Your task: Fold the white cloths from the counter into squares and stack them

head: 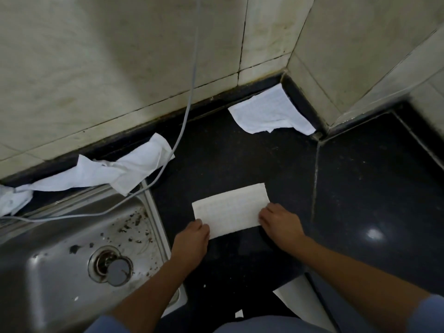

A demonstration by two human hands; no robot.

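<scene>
Three white cloths show on the black stone counter. One flat white cloth folded into a long strip lies in front of the person. The left hand pinches its near left corner, and the right hand pinches its right end. One crumpled white cloth sits in the far corner by the tiled wall. One long rumpled white cloth lies behind the one steel sink, with one grey cord crossing it. No writing can be read.
</scene>
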